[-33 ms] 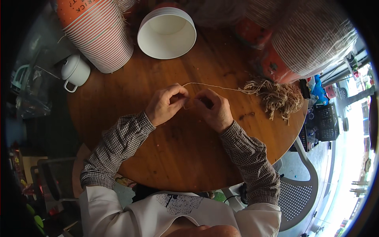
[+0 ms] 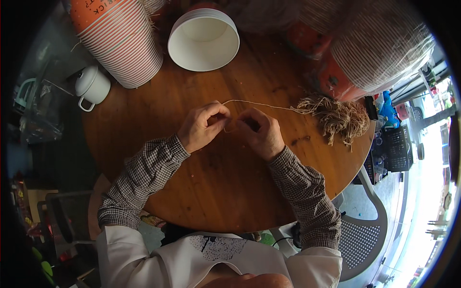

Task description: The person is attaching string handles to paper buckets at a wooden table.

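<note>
Both hands meet mid-worktop (image 2: 216, 192): left hand (image 2: 201, 127) and right hand (image 2: 259, 132) pinch a twine strand (image 2: 261, 105), seemingly looping it, beside the twine bundle (image 2: 338, 115).

Single head view; looks steeply down, close over round table (image 2: 211, 192).

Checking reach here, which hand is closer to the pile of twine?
Right. The right hand is nearest the pile of twine; the left hand lies farther away, beyond it.
</note>
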`<action>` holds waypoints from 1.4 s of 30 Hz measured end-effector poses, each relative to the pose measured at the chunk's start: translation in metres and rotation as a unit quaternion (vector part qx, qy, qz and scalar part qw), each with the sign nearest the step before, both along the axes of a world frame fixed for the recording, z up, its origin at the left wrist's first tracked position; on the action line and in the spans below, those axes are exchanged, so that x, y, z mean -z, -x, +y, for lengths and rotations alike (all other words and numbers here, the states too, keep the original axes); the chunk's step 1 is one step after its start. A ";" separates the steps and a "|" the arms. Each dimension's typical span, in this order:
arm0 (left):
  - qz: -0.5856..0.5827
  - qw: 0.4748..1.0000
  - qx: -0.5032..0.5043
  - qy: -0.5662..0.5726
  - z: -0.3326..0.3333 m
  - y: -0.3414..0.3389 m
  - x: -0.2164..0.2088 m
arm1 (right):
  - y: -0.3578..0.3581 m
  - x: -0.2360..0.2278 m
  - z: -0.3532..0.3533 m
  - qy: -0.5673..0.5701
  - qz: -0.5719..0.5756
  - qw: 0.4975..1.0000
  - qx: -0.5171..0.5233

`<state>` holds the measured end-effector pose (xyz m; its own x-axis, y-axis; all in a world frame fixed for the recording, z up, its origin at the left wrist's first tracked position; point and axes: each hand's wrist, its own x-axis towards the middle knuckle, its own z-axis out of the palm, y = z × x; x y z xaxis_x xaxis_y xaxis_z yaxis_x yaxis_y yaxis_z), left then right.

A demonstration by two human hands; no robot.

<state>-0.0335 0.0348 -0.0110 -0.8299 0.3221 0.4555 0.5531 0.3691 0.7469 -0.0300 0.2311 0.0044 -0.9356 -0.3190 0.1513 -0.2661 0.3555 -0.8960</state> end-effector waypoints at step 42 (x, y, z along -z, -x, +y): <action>0.138 0.984 -0.069 0.091 -0.069 0.007 0.013 | 0.012 0.024 -0.007 0.230 0.077 0.965 0.097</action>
